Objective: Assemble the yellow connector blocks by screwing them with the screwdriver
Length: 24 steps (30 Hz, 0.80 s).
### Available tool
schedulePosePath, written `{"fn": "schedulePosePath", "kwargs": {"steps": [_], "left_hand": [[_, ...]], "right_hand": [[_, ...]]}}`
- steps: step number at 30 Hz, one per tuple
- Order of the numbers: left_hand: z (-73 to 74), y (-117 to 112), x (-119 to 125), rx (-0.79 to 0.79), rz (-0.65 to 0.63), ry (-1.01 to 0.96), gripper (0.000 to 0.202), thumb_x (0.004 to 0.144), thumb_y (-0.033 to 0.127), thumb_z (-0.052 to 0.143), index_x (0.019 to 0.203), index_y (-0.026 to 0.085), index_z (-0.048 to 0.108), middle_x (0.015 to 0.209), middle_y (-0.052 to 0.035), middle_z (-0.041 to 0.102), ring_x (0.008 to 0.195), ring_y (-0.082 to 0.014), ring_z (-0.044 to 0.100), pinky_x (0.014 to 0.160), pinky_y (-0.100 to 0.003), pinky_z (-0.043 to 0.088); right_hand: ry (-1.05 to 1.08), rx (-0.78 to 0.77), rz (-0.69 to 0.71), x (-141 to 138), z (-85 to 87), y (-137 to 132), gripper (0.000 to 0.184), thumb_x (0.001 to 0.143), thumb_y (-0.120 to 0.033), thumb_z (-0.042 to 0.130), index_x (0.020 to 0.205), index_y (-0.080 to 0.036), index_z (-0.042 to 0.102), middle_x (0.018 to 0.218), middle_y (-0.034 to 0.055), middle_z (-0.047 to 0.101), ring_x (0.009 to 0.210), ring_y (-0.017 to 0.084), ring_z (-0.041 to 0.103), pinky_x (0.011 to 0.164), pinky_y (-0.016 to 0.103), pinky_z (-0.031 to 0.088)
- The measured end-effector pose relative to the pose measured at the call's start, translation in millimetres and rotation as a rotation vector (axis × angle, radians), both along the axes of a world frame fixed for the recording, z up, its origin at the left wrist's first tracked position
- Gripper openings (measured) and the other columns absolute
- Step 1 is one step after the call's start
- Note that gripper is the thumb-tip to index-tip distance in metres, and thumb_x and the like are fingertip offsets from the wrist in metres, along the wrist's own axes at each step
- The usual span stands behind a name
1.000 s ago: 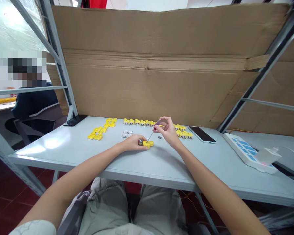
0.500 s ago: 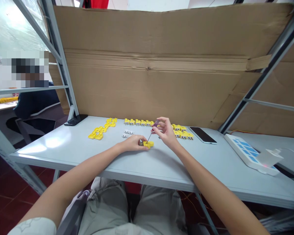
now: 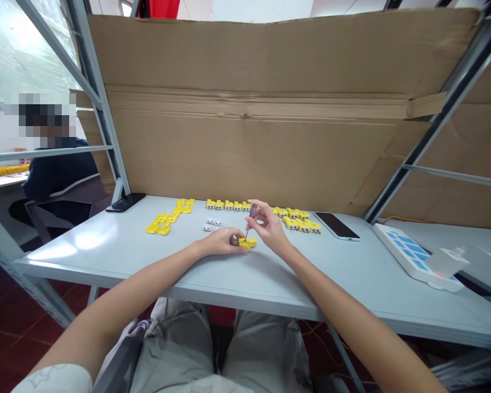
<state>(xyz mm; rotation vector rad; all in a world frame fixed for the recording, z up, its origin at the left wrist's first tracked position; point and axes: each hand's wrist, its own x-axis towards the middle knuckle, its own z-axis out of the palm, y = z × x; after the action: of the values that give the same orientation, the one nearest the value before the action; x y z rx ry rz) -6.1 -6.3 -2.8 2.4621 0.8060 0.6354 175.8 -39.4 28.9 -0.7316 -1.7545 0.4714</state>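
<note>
- The left hand (image 3: 221,240) rests on the bench (image 3: 106,245). Its fingers (image 3: 233,236) are clenched on the left end of a small yellow part (image 3: 250,242) and press it flat.
- The right hand (image 3: 271,230) grasps a thin screwdriver (image 3: 249,222), pinching the purplish handle between thumb and fingertips.
- The part lies just below and left of the right hand's fingers and directly right of the left hand's. The screwdriver's long axis stands steep, handle up and leaning slightly right, tip down on the part's top. The left hand touches the part itself, while the right meets it only through the tool.
- The part is bright yellow plastic, low and rounded, and longer from left to right. Its holes or screws are too small to make out.
- It sits near the middle of the bench, in front of the other pieces.
- Behind it a row of yellow parts (image 3: 228,205) lines the back edge, and more of them (image 3: 300,222) lie to the right.
- A loose yellow heap (image 3: 167,217) is off to the left, and a few white pieces (image 3: 213,224) lie just behind the left hand.
- A phone (image 3: 337,225) lies face up further right, with a power strip (image 3: 413,255) beyond it.
- A cardboard sheet (image 3: 270,136) walls off the back.
- A person (image 3: 57,169) sits at another table to the left.
</note>
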Motion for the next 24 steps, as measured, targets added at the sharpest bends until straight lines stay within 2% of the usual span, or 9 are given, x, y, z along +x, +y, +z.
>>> {"fn": "schedulePosePath", "kwargs": {"steps": [3,8,10,13,15,20,22,24], "left_hand": [[0.4,-0.6,0.9,0.017,0.006,0.022,0.045,0.075,0.051,0.068,0.102,0.015,0.066,0.083,-0.0028,0.067,0.067,-0.0136,0.057,0.066,-0.023,0.042],[-0.5,-0.1,1.4,0.026,0.020,0.031,0.049,0.075,0.053,0.067,0.104,0.014,0.065,0.089,-0.0056,0.068,0.070,-0.0154,0.059,0.068,-0.025,0.043],[-0.4,-0.7,1.5,0.029,0.020,0.037,0.048,0.075,0.053,0.067,0.105,0.015,0.065,0.090,-0.0052,0.068,0.071,-0.0152,0.059,0.068,-0.025,0.043],[1.0,-3.4,2.3,0.044,-0.022,0.041,0.044,0.076,0.050,0.068,0.105,0.017,0.066,0.089,-0.0039,0.069,0.071,-0.0144,0.059,0.068,-0.024,0.043],[2.3,-5.7,3.3,0.050,-0.055,0.041,0.043,0.077,0.048,0.068,0.106,0.017,0.066,0.089,-0.0041,0.068,0.071,-0.0145,0.059,0.069,-0.024,0.043],[4.0,-8.8,5.4,0.047,-0.055,0.054,0.046,0.077,0.048,0.068,0.109,0.015,0.065,0.092,-0.0061,0.068,0.072,-0.0158,0.059,0.070,-0.025,0.044],[4.2,-9.0,5.4,0.053,-0.072,0.047,0.044,0.078,0.048,0.068,0.108,0.016,0.065,0.094,-0.0061,0.068,0.075,-0.0161,0.060,0.072,-0.025,0.044],[4.3,-9.0,5.1,0.055,-0.087,0.042,0.042,0.078,0.047,0.068,0.107,0.017,0.066,0.095,-0.0055,0.068,0.076,-0.0162,0.060,0.073,-0.025,0.044]], "right_hand": [[0.028,-0.024,0.001,-1.4,-1.6,0.0,0.040,0.086,-0.041,0.059,0.121,-0.028,0.046,0.078,-0.0033,0.054,0.059,0.012,0.061,0.057,0.029,0.056],[0.145,-0.157,0.100,-4.6,-0.6,-3.4,0.038,0.090,-0.048,0.049,0.121,-0.030,0.043,0.098,0.0031,0.060,0.077,0.014,0.065,0.066,0.033,0.060],[0.182,-0.165,0.084,-4.7,0.8,-4.1,0.037,0.087,-0.047,0.054,0.118,-0.029,0.045,0.088,-0.0002,0.060,0.071,0.013,0.065,0.066,0.034,0.060],[0.186,-0.150,0.012,-3.9,3.1,-5.0,0.039,0.080,-0.045,0.065,0.112,-0.028,0.051,0.070,-0.0067,0.051,0.056,0.011,0.061,0.058,0.031,0.059],[0.176,-0.145,-0.010,-3.6,4.7,-6.5,0.040,0.078,-0.046,0.067,0.111,-0.028,0.054,0.069,-0.0071,0.049,0.053,0.011,0.059,0.055,0.031,0.059],[0.195,-0.204,0.082,-3.1,10.6,-11.6,0.036,0.088,-0.052,0.050,0.112,-0.027,0.055,0.090,0.0017,0.062,0.073,0.013,0.065,0.069,0.036,0.061],[0.210,-0.218,0.070,-2.5,12.5,-11.8,0.035,0.085,-0.051,0.056,0.108,-0.026,0.056,0.081,-0.0004,0.060,0.069,0.013,0.065,0.068,0.036,0.061],[0.234,-0.210,0.029,-2.4,13.0,-10.8,0.034,0.080,-0.049,0.064,0.103,-0.026,0.058,0.070,-0.0048,0.052,0.061,0.012,0.062,0.063,0.034,0.061]]}}
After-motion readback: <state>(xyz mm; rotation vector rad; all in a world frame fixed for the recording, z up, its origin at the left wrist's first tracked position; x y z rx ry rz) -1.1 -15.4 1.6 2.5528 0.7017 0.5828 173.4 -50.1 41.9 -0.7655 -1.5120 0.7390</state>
